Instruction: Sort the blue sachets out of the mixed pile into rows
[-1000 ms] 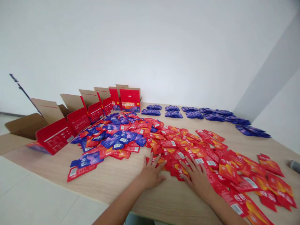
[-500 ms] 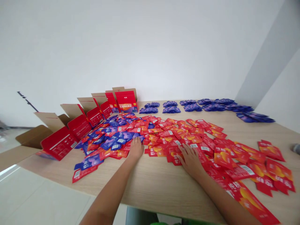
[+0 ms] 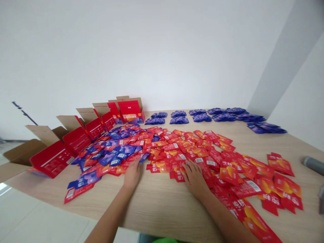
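My left hand (image 3: 132, 174) is at the front edge of a mixed pile of sachets, its fingers closed on a small blue sachet (image 3: 144, 157) that tilts up at the fingertips. Blue sachets (image 3: 121, 152) mixed with red ones lie just beyond it. Palm down, my right hand (image 3: 195, 179) rests on the red sachets (image 3: 210, 162), fingers apart and slightly bent, with nothing visibly gripped. Its fingertips touch a red sachet (image 3: 179, 175) with white lettering.
Several open red cartons (image 3: 53, 158) with raised brown flaps line the left side. Stacks of blue sachets (image 3: 179, 120) stand in rows at the back, near the white wall. More red sachets (image 3: 288, 192) spread to the right, and a grey cylinder (image 3: 314, 164) lies at the right edge.
The view has shifted, so the table's contents appear further left. My left hand has drawn back slightly with a blue sachet now tilted at its fingertips. My right hand's fingers are more bent.
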